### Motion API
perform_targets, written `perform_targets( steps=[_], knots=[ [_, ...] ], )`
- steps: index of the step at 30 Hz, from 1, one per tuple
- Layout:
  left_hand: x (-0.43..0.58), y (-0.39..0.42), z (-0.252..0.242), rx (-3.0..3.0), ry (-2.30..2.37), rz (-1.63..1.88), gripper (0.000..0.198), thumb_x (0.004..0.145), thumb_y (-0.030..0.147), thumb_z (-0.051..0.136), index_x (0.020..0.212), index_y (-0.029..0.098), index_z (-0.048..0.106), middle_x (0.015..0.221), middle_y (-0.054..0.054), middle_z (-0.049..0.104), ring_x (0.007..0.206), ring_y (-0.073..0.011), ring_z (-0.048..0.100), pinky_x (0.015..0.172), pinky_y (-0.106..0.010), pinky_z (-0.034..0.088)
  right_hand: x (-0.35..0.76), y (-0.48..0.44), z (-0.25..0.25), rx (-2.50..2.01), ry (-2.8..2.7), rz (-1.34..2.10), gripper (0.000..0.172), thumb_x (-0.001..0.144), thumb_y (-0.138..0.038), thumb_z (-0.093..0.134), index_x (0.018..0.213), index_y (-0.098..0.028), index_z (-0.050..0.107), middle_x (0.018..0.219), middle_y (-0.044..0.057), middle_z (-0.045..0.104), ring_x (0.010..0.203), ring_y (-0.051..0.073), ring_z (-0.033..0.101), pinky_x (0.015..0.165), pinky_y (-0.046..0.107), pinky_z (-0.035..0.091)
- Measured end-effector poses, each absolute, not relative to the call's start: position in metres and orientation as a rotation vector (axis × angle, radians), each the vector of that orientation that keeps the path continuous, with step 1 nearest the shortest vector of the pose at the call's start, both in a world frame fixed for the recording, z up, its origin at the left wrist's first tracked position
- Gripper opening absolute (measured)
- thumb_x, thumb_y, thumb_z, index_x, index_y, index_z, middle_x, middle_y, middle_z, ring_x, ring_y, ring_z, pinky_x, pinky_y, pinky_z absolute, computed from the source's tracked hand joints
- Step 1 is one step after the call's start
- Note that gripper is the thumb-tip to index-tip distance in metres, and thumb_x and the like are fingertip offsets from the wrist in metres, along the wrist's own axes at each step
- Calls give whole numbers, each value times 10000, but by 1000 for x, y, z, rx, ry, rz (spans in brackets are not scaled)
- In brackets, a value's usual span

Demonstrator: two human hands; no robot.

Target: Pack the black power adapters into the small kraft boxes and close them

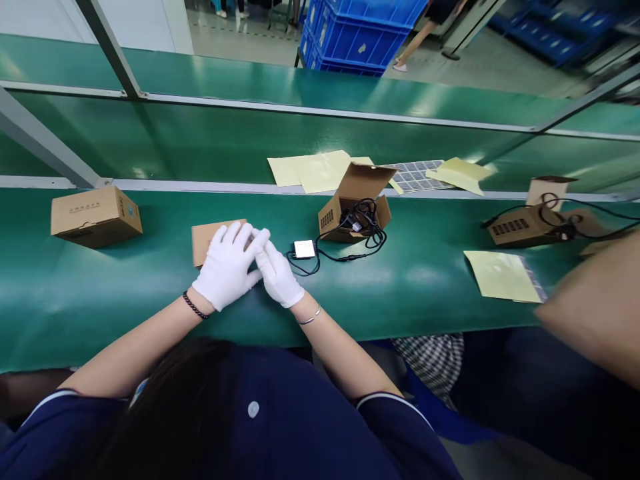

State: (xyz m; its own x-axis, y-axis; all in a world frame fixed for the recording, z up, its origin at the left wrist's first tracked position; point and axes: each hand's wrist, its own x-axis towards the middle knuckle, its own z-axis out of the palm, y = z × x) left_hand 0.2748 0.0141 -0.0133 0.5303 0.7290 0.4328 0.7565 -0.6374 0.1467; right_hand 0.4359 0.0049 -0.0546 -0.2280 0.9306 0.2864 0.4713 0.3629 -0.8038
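Both of my hands wear white gloves. My left hand [227, 270] lies with its fingers stretched out over a brown cardboard box [203, 241], covering most of it. My right hand [280, 277] reaches in from the right, its fingers straight and close together, their tips meeting the fingers of my left hand. Whatever lies beneath the fingertips is hidden. Just right of my right hand is a black power adapter with a white label [304, 249], its cable [345, 257] running to an open cardboard box [333, 217] with more black cable in it.
A closed cardboard box [95, 217] stands at the left. Yellowish sheets [320, 170] and a label sheet [417, 175] lie along the back rail. At the right are another open box [523, 227] with cables, a yellowish sheet [500, 275] and a co-worker's arm [595, 300].
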Motion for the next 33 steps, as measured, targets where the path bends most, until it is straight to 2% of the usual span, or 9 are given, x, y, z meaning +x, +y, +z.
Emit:
perform_targets(
  steps=[3, 6, 9, 12, 16, 22, 25, 28, 33],
  knots=[
    [245, 45, -16, -2619, -1342, -743, 118, 969, 334, 603, 1008, 254, 680, 1093, -77, 692, 1247, -359, 551, 1077, -600, 466, 467, 21, -26, -1296, -1936, 521, 454, 1078, -432, 408, 1401, -212, 639, 1388, 102, 707, 1319, 221, 642, 1156, 393, 507],
    [188, 80, -21, -2557, -1263, -771, 209, 982, 249, 505, 805, 225, 612, 1028, -58, 685, 1151, -302, 573, 1079, -551, 495, 529, 38, 1, -1534, -1718, 124, 392, 1039, -390, 457, 1263, -205, 720, 1317, 123, 735, 1277, 267, 652, 1165, 477, 481],
    [132, 98, -20, -2545, -1255, -833, 213, 984, 254, 494, 844, 239, 655, 996, -29, 703, 1143, -255, 598, 1161, -488, 475, 594, 53, 20, -1880, -1544, -31, 425, 1004, -320, 415, 1279, -167, 701, 1341, 144, 721, 1286, 285, 638, 1165, 492, 456],
    [93, 100, -19, -2516, -1290, -885, 222, 966, 299, 504, 926, 257, 719, 1059, -16, 719, 1218, -243, 614, 1240, -512, 418, 626, 66, 27, -2192, -1632, 96, 426, 971, -343, 447, 1270, -160, 688, 1324, 171, 722, 1231, 330, 662, 1061, 487, 506],
    [56, 92, -17, -2453, -1402, -926, 230, 944, 329, 540, 956, 308, 769, 1143, -27, 739, 1303, -316, 614, 1253, -638, 362, 617, 83, 26, -2423, -1890, 194, 481, 938, -452, 542, 1298, -156, 661, 1230, 200, 750, 1119, 371, 700, 911, 451, 534],
    [80, 69, -2, -2199, -1727, -988, 298, 973, 436, 579, 1194, 320, 741, 1317, -35, 725, 1427, -436, 510, 1117, -748, 411, 575, 94, 20, -2273, -2170, 326, 466, 922, -436, 598, 1318, -203, 671, 1268, 136, 758, 1148, 328, 710, 902, 382, 528],
    [154, 45, -5, -2333, -1591, -1018, 410, 1009, 474, 555, 1321, 238, 680, 1441, -100, 658, 1365, -406, 587, 1095, -652, 525, 539, 87, 16, -2130, -2262, 394, 428, 932, -437, 594, 1289, -215, 679, 1208, 123, 779, 1105, 328, 726, 856, 373, 536],
    [230, 21, -16, -2631, -1376, -995, 409, 1022, 373, 571, 1414, 260, 603, 1455, -92, 651, 1323, -306, 639, 1089, -496, 579, 504, 74, 14, -2029, -2312, 449, 401, 944, -397, 588, 1283, -197, 665, 1138, 127, 791, 1036, 331, 737, 821, 381, 542],
    [265, 16, -30, -2690, -1341, -1026, 387, 1016, 227, 514, 1378, 266, 644, 1451, -111, 651, 1303, -288, 644, 1054, -481, 580, 487, 32, 20, -1717, -2223, 212, 439, 944, -340, 613, 1361, -204, 629, 1208, 130, 758, 1050, 322, 696, 803, 388, 542]
  ],
)
